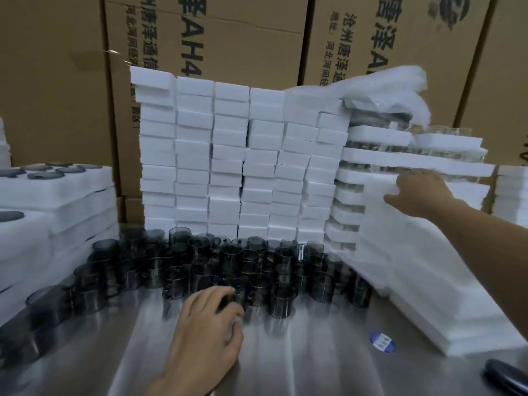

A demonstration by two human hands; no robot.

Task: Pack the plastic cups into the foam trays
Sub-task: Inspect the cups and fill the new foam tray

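Observation:
Several dark smoky plastic cups (285,264) stand crowded on the steel table (300,361) in front of me. My left hand (208,324) is at the front row, its fingers curled round one plastic cup (241,294); motion blur hides the exact hold. My right hand (423,192) grips the upper edge of a large white foam tray (414,267). That tray leans tilted, with its lower end on the table at the right.
A wall of stacked white foam blocks (228,155) stands behind the cups. Filled trays (400,155) are piled at the right under plastic wrap, and foam trays (57,201) with dark lids at the left. Cardboard boxes (228,38) fill the back. A blue sticker (382,341) lies on the table.

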